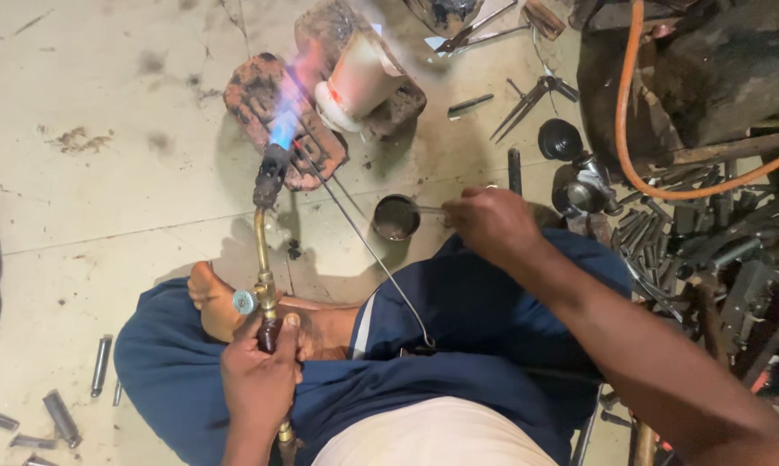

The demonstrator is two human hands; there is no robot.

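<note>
**Torch lit, small cup held by its handle**

Brass torch (pixel 264 259) stands upright out of the left hand (pixel 258 375), whose fingers are wrapped tight round its dark grip; its blue flame (pixel 283 128) plays well beyond those fingers, onto a rusty brick (pixel 260 95) beside a white cylinder (pixel 355 82); the right hand (pixel 491 223) pinches the thin handle of a small metal cup (pixel 395 217), just past its fingertips; a thin wire (pixel 364 242) runs between the hands.

The pale, stained concrete floor (pixel 105 173) has thin cracks and dark spots. On the right lies a dark heap of grey metal scrap pieces (pixel 717 250), crossed by a curved orange rubber hose (pixel 631 147).
</note>
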